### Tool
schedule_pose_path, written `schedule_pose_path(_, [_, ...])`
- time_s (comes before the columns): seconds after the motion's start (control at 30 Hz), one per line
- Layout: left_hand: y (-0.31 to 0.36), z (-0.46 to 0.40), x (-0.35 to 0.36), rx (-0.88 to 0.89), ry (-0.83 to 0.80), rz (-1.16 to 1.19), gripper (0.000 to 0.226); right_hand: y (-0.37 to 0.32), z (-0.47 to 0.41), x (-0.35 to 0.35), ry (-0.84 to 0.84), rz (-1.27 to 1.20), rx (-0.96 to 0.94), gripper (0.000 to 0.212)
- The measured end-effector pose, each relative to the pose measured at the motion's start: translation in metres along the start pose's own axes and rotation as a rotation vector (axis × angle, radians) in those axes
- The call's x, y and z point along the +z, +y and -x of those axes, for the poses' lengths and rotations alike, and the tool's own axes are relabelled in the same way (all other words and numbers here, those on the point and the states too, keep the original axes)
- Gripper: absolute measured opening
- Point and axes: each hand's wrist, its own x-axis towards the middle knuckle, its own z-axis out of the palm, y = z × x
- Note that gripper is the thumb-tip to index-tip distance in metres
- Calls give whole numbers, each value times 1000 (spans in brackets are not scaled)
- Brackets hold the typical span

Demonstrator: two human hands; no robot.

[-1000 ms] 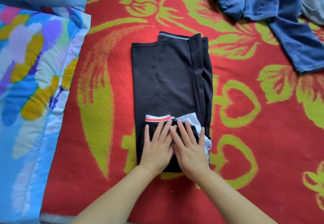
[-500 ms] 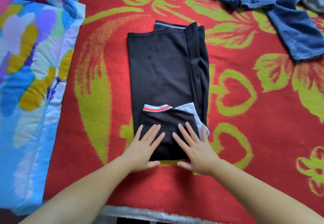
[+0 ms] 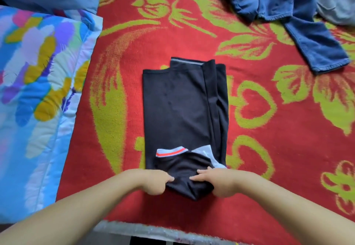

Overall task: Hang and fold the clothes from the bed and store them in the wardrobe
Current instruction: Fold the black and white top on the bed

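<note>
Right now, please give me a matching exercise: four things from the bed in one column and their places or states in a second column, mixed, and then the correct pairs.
Things:
1. black shirt
2. jeans
3. quilt
4. left hand

Places or states:
A. lies unfolded at the far right of the blanket
B. grips the near left edge of the shirt
C. lies partly folded in the middle of the blanket
D. lies along the blanket's left side, many colours

Pairs: 1-C, 2-A, 3-D, 4-B

left hand (image 3: 153, 183) fingers curled, gripping | right hand (image 3: 219, 182) fingers curled, gripping | forearms angled inward
</note>
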Motion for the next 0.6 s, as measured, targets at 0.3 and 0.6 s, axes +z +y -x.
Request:
schedule_pose_path(0.3, [-40, -2, -103, -111, 458, 319, 19, 61, -12, -66, 451, -599, 216, 42])
schedule_pose_path(0.6, [2, -45, 21, 83, 982, -532, 85, 1, -43, 39, 1021, 166, 163, 89])
